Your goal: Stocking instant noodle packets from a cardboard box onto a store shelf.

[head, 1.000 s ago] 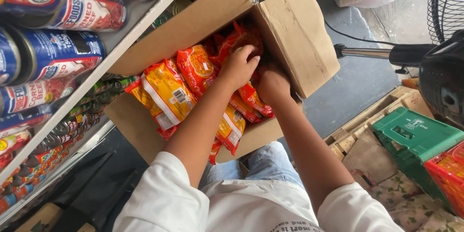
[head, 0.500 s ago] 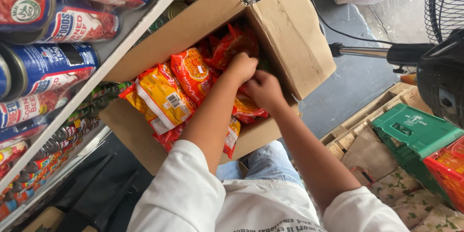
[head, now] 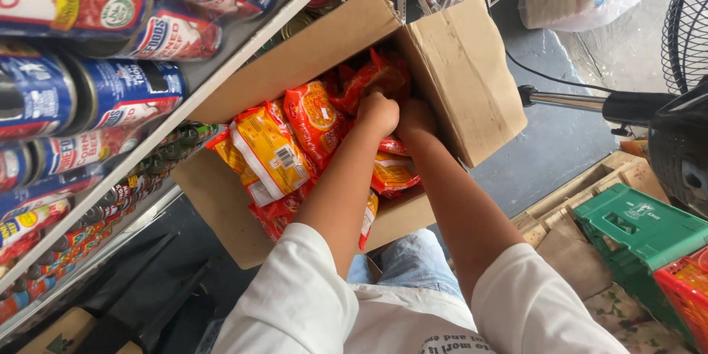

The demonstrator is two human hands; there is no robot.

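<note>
I am looking down through the head camera at both of my hands working deep inside an open cardboard box (head: 457, 96) that is resting on my lap against the shelf (head: 221, 81). My left hand (head: 377, 114) is curling into a fist over the orange and red snack packets (head: 313, 122) at the far end of the box; it looks closed on the top edge of one, though I cannot tell exactly which packet the fingers are pinching. My right hand (head: 414, 119) is sitting just beside it, touching it, fingers tucked down among the same packets, and I cannot tell whether it is gripping anything. The packets are standing on edge in a row, packed face to face along the box from near me toward the far flap, so the ones being handled are lying straight ahead of both hands, with the left hand slightly nearer the row. A yellow-fronted packet (head: 269, 155) is leaning to my left of the forearm. Tins (head: 110, 92) are lying on their sides on the shelf, and a green crate (head: 634, 228) and a fan (head: 686, 103) are standing to my right.
</note>
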